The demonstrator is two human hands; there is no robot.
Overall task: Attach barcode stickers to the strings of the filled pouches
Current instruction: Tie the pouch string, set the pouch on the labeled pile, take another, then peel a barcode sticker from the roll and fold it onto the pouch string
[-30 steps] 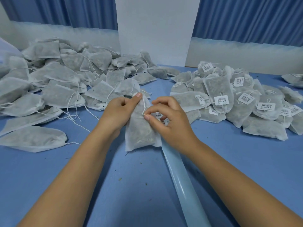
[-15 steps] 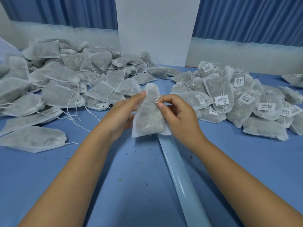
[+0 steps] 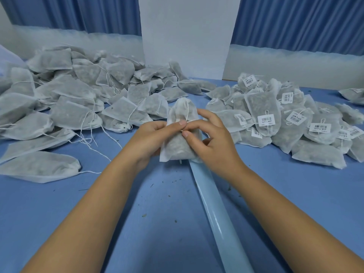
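Pouch [image 3: 178, 142] in work: we are holding one filled pouch upright over the middle of the table [image 3: 157, 223]. It is sitting just above the far end of the pale blue strip [image 3: 218, 213] that is lying across the table toward the near edge.

Our left hand [image 3: 151, 138] is grasping the pouch by its left side, with the fingers curling behind it and the thumb pressing on the front. Our right hand [image 3: 214, 142] is coming in from the right, with thumb and forefinger pinching at the string [image 3: 186, 113] where it is running down the front of the pouch. We are not able to tell whether anything is sitting between those fingertips. No label is showing on this string.

Progress, as we are judging it:
- **Done:** a heap of tagged pouches [image 3: 285, 142] is lying toward the right edge, with many of them showing a white barcode sticker [image 3: 266, 119] on the string.
- **Left:** a larger heap of untagged pouches [image 3: 78, 99] is spreading from the left edge to the far left corner, with strings trailing loose.

We are therefore estimating the task as well under way but less than half done. The pouch in hand is not yet tagged, and the whole left heap is remaining.
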